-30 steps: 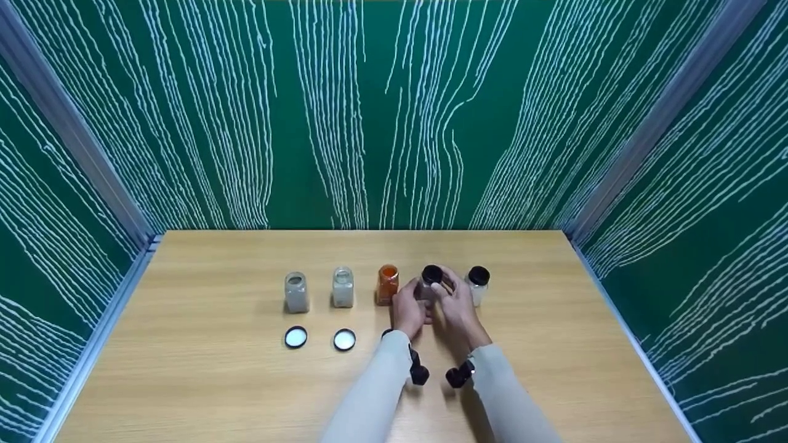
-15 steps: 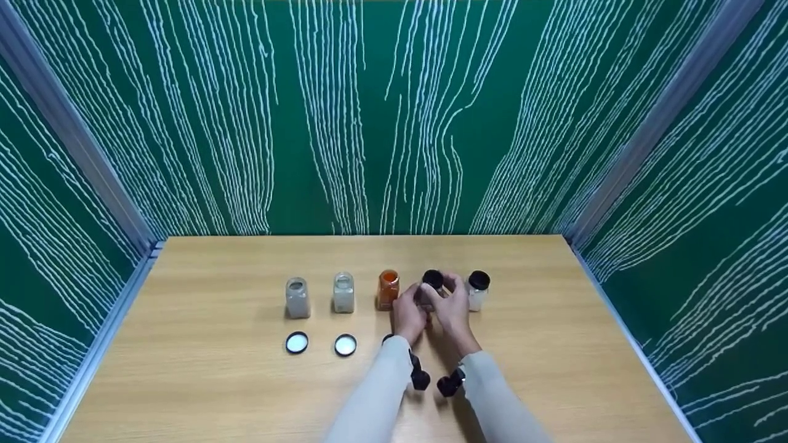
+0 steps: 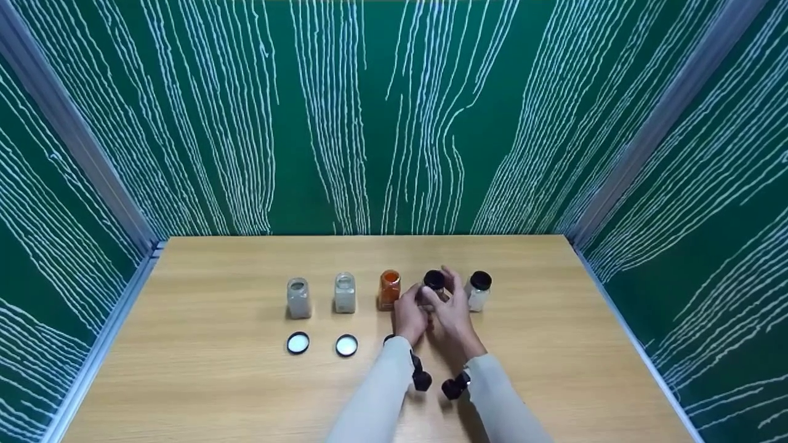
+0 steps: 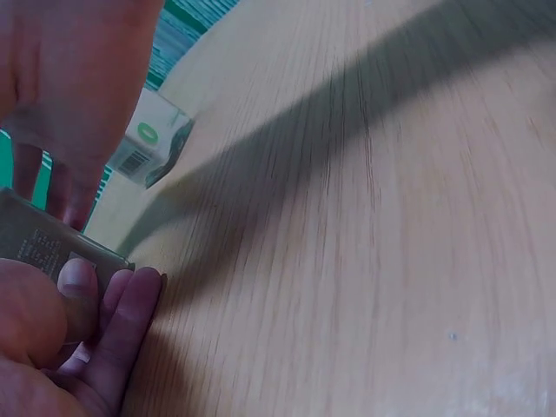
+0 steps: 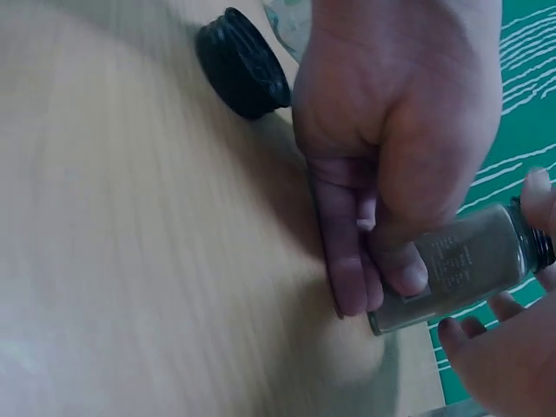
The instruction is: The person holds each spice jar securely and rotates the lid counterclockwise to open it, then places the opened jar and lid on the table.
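Both hands work on the fourth jar (image 3: 429,293) of a row on the wooden table (image 3: 215,394); it holds grey powder. My left hand (image 3: 409,314) grips the jar's body (image 5: 460,269), fingers wrapped round it (image 4: 95,330). My right hand (image 3: 454,307) reaches in from the right, its fingertips (image 5: 486,347) curled round the jar's black lid (image 3: 434,279). The lid sits on the jar's neck (image 5: 543,248). The jar stands on the table.
Two uncapped pale jars (image 3: 298,298) (image 3: 345,293) and an uncapped orange jar (image 3: 389,289) stand to the left, a capped white jar (image 3: 479,290) (image 4: 152,143) to the right. Loose lids lie in front (image 3: 298,343) (image 3: 346,345); a black one (image 5: 241,74) lies by my left wrist.
My right hand has shifted its fingers round the lid, with its wrist swinging left and back again. The left hand keeps its grip and the jar stays in place.
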### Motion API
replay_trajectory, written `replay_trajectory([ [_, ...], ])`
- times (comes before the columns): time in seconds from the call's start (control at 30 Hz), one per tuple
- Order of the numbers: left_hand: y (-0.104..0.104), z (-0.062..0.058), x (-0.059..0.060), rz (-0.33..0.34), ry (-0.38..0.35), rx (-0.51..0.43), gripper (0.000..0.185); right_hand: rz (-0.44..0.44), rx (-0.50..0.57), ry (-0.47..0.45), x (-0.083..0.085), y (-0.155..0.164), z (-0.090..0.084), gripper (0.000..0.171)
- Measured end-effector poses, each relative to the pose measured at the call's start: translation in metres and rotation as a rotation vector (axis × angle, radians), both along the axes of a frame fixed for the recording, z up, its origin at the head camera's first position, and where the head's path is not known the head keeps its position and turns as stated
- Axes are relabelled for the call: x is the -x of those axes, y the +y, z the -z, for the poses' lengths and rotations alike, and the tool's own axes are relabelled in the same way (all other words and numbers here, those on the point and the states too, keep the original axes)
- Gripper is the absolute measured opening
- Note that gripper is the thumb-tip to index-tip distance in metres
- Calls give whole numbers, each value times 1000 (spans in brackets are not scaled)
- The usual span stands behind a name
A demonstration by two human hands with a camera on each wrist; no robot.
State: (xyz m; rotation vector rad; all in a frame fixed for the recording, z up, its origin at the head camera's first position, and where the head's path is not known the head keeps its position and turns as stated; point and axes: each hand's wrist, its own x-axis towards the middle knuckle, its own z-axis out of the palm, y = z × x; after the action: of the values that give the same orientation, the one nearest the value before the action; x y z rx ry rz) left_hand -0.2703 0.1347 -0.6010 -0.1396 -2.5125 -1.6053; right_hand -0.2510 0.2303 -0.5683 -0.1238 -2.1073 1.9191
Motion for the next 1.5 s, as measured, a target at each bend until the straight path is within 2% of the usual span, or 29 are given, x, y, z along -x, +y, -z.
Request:
replay_trajectory([
  [0.07,1,1,-1,7,-30,-18,33,53,15,5,0,-2,2,63],
  [0.17,2,2,-2,11,-48,-21,28,124,36,0,1,-4,5,57],
  [0.2,3,2,-2,2,-43,4,26,137,36,-7,1,-5,5,53],
  [0.3,3,1,-3,-6,-21,44,31,110,55,-34,-1,-4,4,43],
  [0.37,3,0,-3,-9,-11,62,35,67,13,-45,-4,-2,2,42],
  [0.43,2,-1,-3,-12,4,75,37,18,-26,-42,-6,0,0,48],
  [0.53,0,-5,-3,-2,-2,45,34,-8,-105,-1,-6,2,-1,59],
  [0.6,0,-7,-4,12,-29,10,29,9,-106,27,-5,1,-1,64],
  [0.7,1,-8,-5,20,-52,-4,24,78,-69,47,-3,0,0,62],
  [0.8,3,-7,-6,12,-26,24,25,141,-27,29,-1,-1,1,55],
  [0.87,3,-5,-5,3,15,51,28,145,-15,-7,-1,-1,1,50],
  [1.0,3,-2,-3,-7,53,72,36,60,-9,-56,-4,1,-2,42],
  [1.1,1,0,0,-13,53,66,36,-26,-16,-49,-6,3,-4,48],
  [1.17,0,1,2,-13,48,59,35,-48,-4,-47,-6,3,-4,56],
  [1.3,1,7,3,-13,56,56,37,-7,23,-12,-4,2,0,66],
  [1.5,1,6,2,-12,48,52,39,90,9,-10,-4,-1,2,50],
])
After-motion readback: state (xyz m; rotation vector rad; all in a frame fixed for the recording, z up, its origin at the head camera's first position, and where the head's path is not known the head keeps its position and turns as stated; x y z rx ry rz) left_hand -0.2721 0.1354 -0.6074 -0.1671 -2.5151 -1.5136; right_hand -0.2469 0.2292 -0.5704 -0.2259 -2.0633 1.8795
